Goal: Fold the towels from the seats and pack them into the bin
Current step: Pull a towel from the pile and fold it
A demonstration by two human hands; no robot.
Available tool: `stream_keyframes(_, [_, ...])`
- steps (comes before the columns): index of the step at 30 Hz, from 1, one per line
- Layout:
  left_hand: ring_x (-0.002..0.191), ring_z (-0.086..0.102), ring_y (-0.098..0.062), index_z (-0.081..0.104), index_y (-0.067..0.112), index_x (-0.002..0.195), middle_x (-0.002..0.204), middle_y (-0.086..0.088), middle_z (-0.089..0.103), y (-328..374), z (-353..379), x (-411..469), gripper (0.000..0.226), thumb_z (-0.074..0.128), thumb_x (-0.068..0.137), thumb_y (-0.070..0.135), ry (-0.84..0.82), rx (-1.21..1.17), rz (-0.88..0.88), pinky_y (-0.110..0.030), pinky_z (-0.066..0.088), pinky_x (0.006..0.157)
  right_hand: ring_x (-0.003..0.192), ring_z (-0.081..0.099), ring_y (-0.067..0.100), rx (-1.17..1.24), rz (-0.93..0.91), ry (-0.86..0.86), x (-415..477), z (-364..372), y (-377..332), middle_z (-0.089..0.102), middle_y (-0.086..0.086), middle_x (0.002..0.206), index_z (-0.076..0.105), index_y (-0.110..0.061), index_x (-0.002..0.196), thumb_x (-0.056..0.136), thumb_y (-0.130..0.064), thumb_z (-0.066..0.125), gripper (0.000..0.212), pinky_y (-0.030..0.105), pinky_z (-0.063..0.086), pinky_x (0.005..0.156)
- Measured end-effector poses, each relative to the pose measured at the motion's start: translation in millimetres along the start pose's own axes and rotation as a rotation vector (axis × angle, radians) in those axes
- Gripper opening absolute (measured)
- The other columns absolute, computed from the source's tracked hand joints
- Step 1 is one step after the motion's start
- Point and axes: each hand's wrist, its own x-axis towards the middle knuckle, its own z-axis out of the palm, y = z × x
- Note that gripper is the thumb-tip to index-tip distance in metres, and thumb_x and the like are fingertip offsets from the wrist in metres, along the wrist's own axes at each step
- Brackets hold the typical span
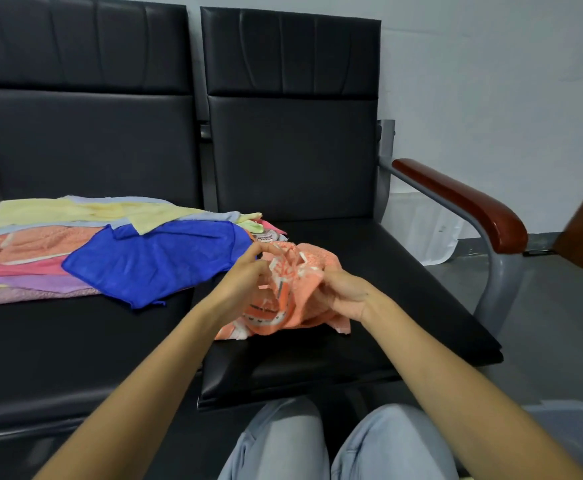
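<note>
Both hands work over the black padded seat with the red-brown wooden armrest [404, 271], and everything here is placed from that seat. On its cushion, toward its left edge, lies the orange patterned terry towel [312, 259], bunched and crumpled rather than flat. The left grip [245, 282] pinches a fold of it between thumb and fingers, with the forefinger stretched out over the cloth. The right grip [345, 292] is curled round the gathered edge on the other side. Held this way, at two places apart, the hands seem to be hunting for the corners so the towel can be pulled open and laid square; the seat serves as the flat surface for folding. Judged so, the folding of this piece has hardly begun. On the neighbouring black seat [75, 341], just to the left of the armrest seat, sits the pile of loose towels [23, 265], spread in overlapping layers: a royal-blue microfibre cloth [158, 261] on top and nearest the armrest seat, pale yellow towels [75, 209] behind it, and pink, peach and lilac ones beneath. They lie unfolded, so most of the task looks to be ahead. The grey plastic bin [567, 431] stands on the floor in front of the armrest seat and to its right, beside the person's knee in pale jeans [387, 445], within easy reach of the right arm. Only a corner of its rim shows, and what it holds, if anything, cannot be told.
</note>
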Motion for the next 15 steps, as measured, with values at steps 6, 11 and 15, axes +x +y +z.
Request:
stream_keyframes(6, [0.068,0.056,-0.019,0.054,0.022,0.106,0.078,-0.008,0.057,-25,5,-16,0.036,0.057,0.077,-0.001,-0.094,0.313,0.039,-0.020,0.048,0.061,0.070,0.069,0.012,0.069,-0.054,-0.092,0,13,2,0.069,0.009,0.077,0.069,-0.001,0.075,0.091,0.004,0.045,0.029,0.022,0.058,0.068])
stream_keyframes(11, [0.068,0.061,-0.019,0.052,0.013,0.066,0.070,-0.007,0.059,-20,-4,-7,0.025,0.048,0.080,-0.007,0.160,0.560,0.099,-0.035,0.054,0.060,0.075,0.064,0.012,0.043,-0.095,-0.054,2,14,-1,0.066,0.005,0.075,0.061,-0.003,0.092,0.088,0.002,0.053,0.011,0.026,0.054,0.078])
stream_keyframes(15, [0.061,0.063,-0.006,0.051,0.007,0.060,0.064,-0.003,0.062,2,-16,-8,0.036,0.033,0.085,-0.013,0.037,0.415,0.141,-0.020,0.049,0.058,0.107,0.063,0.024,-0.247,-0.153,-0.029,5,15,-2,0.067,0.013,0.111,0.056,-0.006,0.119,0.086,-0.005,0.063,0.034,0.038,0.046,0.100])
